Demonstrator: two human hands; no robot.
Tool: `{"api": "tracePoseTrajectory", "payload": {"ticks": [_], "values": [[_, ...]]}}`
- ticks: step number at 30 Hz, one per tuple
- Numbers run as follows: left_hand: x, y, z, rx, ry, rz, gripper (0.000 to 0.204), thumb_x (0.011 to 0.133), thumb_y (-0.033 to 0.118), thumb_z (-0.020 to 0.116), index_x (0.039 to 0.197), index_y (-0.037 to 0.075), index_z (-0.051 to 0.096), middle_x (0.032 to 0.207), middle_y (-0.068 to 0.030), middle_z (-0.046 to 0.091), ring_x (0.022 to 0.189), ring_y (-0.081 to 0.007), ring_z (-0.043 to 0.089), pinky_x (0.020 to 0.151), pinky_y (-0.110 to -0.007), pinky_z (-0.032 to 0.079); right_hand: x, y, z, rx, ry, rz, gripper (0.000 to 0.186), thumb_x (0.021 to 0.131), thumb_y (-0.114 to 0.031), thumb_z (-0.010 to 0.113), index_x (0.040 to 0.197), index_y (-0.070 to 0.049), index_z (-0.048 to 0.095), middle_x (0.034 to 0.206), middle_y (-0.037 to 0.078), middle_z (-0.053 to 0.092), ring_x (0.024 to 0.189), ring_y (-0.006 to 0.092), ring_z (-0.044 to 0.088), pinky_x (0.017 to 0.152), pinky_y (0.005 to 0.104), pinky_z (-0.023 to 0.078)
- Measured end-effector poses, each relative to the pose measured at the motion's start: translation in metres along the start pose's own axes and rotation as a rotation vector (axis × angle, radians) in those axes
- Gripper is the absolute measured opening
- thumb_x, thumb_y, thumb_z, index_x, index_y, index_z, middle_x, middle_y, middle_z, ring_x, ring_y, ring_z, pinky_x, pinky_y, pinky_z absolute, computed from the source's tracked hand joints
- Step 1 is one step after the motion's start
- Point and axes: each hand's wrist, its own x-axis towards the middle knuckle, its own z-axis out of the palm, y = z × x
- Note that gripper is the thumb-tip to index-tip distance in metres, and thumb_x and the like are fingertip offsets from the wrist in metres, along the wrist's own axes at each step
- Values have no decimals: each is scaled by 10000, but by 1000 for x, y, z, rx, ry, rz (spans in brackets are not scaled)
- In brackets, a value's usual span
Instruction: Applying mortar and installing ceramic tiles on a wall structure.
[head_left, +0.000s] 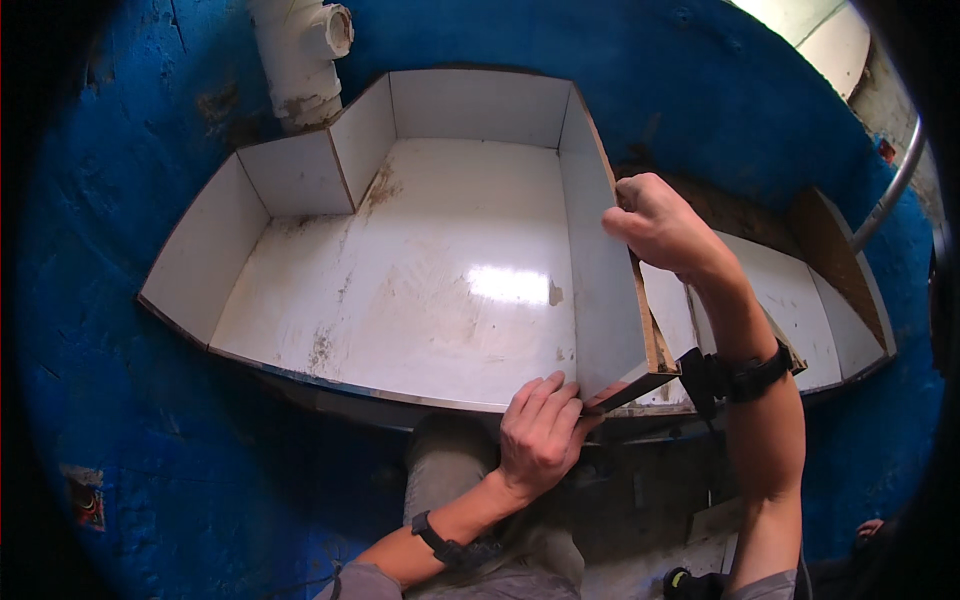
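One panel, white-faced with rough brown edges, stands upright before you in one stained white cabinet. Your right hand clenches its top edge; your left hand bends at its lower front corner, grip unclear. Beyond: one white pipe.

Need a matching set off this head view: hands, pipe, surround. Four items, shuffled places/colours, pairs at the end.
1. Left hand
2. Right hand
3. Pipe
4. Surround

A. Blue
B. At the upper edge of the upright divider panel
C. White, beyond the box's far side
D. At the box's near edge

Pairs: 1-D, 2-B, 3-C, 4-A
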Motion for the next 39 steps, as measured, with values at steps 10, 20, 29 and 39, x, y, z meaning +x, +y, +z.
{"api": "tracePoseTrajectory", "payload": {"ticks": [10,20,29,39], "values": [[-2,-3,3,6,10,50,264,817,147,824,962,-31,695,1026,-170,726,1054,-356,700,933,-462,512,0,5,-1,8,-11,-2,213,851,-108,604,746,77,592,660,9,475,593,109,459,506,319,386],[-4,-7,4,2,0,73,337,772,128,876,1017,-33,710,1019,-150,734,1034,-333,713,911,-448,510,1,5,-4,16,-24,1,219,835,-116,610,752,86,617,658,18,486,594,116,459,509,300,381],[-2,-10,5,1,15,139,318,788,143,865,977,-50,698,997,-163,736,1001,-322,727,862,-424,541,-2,6,4,120,71,-42,241,883,-121,618,738,70,644,617,35,535,548,107,504,462,292,410],[10,-3,-5,10,-113,117,372,685,78,921,976,24,695,975,-112,709,949,-321,687,859,-430,518,-62,81,36,433,479,133,298,1033,-201,586,1077,57,729,815,93,731,707,144,687,647,289,543]]}}
